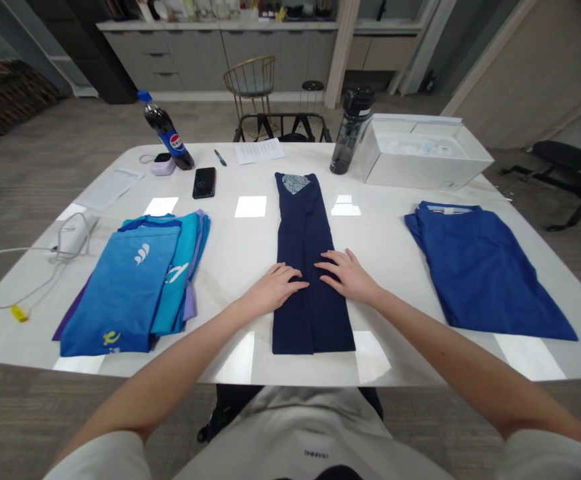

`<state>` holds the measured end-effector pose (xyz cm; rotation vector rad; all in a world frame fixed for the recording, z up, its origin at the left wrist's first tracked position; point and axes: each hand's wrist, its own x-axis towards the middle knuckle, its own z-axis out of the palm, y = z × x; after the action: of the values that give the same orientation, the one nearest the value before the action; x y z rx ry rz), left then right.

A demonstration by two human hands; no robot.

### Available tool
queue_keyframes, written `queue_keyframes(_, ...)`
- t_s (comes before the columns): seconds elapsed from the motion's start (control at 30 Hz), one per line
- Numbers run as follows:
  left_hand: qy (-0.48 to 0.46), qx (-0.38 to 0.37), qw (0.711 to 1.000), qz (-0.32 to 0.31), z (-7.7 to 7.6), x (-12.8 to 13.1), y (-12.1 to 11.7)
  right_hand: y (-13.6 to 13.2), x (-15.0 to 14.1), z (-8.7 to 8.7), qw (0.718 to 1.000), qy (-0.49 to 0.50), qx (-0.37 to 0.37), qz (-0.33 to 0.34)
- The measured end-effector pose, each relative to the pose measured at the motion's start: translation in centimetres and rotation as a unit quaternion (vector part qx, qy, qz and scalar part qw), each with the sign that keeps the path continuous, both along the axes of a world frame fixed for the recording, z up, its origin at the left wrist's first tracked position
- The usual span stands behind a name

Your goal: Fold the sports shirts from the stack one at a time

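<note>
A navy garment (295, 320), folded into a long narrow strip, lies on the white table in front of me. A patterned pale patch shows at its far end. My left hand (276, 288) rests flat on its left side, fingers apart. On its right side lies my right hand (347, 275), fingers spread on the cloth. Neither hand grips it. To the left is a pile of folded blue, teal and purple shirts (120, 280). Over on the right a royal blue shirt (475, 273) lies folded in a wider shape, apart from my hands.
Behind the garment stand a dark water bottle (350, 133) and an open white box (415, 163). At the back left are a cola bottle (167, 133), a phone (204, 183), a pen (220, 158) and papers (259, 151). A power strip (74, 237) with cables sits at the left.
</note>
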<state>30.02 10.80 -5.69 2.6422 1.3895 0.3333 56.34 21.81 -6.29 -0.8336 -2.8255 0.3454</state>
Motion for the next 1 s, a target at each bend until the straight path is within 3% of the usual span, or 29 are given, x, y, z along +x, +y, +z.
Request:
queue_keyframes(0.2, 0.034, -0.006, 0.999, 0.01, 1.3, 1.0, 0.8, -1.7, 1.3, 0.0, 1.0, -0.004, -0.007, 0.007)
queue_keyframes(0.47, -0.089, -0.02, 0.995, 0.041, 0.9, 2.8, -0.1, -2.7, 1.3, -0.2, 1.0, -0.003, -0.011, 0.001)
queue_keyframes(0.63, -0.143, -0.058, 0.988, -0.002, 0.8, 0.5, -3.2, -4.6, 3.8, 1.0, 0.999, 0.039, -0.02, 0.016)
queue_keyframes(0.8, -0.084, -0.093, 0.989, -0.075, 0.6, -3.1, -8.3, -6.9, 8.0, 2.4, 0.994, 0.052, -0.084, 0.049)
queue_keyframes(0.87, -0.071, -0.09, 0.989, -0.091, 0.4, -3.2, -9.5, -7.8, 8.8, 2.7, 0.993, 0.037, -0.098, 0.06)
queue_keyframes(1.0, -0.068, -0.057, 0.994, -0.064, 0.1, -1.9, -10.0, -8.9, 8.4, 2.6, 0.994, 0.026, -0.087, 0.062)
